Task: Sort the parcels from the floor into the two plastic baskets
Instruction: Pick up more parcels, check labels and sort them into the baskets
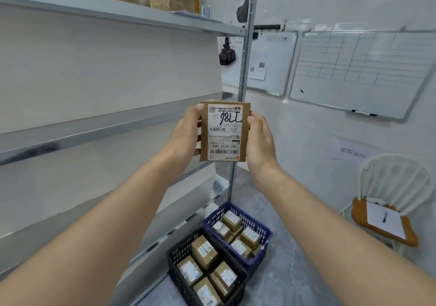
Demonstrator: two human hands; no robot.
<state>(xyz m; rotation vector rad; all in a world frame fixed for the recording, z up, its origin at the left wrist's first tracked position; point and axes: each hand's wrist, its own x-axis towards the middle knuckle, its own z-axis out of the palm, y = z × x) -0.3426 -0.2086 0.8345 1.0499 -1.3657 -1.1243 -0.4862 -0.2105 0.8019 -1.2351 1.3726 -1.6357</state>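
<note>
Head camera view: the person holds one small brown parcel [224, 131] up in the air with both arms stretched out. The left hand [186, 135] grips the parcel's left edge and the right hand [259, 140] grips its right edge. The fingers of both hands are bent around the sides of the box.

A white label covers most of the front, and it is upside down. The print on it says "507-N705 A83" and also "N705", next to some barcodes. Big black hand-written marks run across the label too, but I cannot read them for sure.

Down on the grey floor, two baskets touch each other beside the metal shelf [118, 121]. The black basket [175, 258] is nearer and the blue basket [259, 251] is behind it. Both hold brown boxes with white labels.

On the wall hangs a whiteboard [354, 69] with a drawn grid. A small paper sign [352, 152] reads "超期退回". Under it stands a white chair [396, 180] with a sheet of paper [387, 225] and a pen [384, 216] on its seat.
</note>
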